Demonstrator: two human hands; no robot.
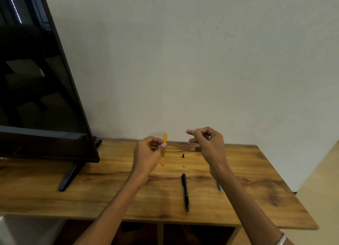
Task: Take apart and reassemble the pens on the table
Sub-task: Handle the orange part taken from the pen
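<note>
A: Holding what, up there near the back edge of the counter (266,173)?

B: Left hand (148,153) closed on the orange barrel (164,145), kept upright, probably so the open end faces the other hand. Right hand (205,140) pinched shut on something thin (185,132), only a fine tip showing past the fingertips; likely the refill, though too small to tell. Held apart, level with each other, seemingly mid-way between pulling out and feeding back in.

A: And the loose bits?

B: Laid out between the hands, toward the back edge: a small orange piece (163,164), a small black piece (183,155), a tiny grey piece (184,165). Kept close, presumably for easy reach at reassembly.

A: Other pens?

B: Black pen (185,192) whole, lying near the middle, tip toward the front edge. Teal pen (219,186) mostly hidden beneath the right forearm, toward the right side.

A: Surface and room?

B: Wood-grain top with dark streaks, open shelving under the front edge. Dark monitor (40,90) standing at the left end on a black foot. Plain pale wall (201,61) behind, scuffed in places.
</note>
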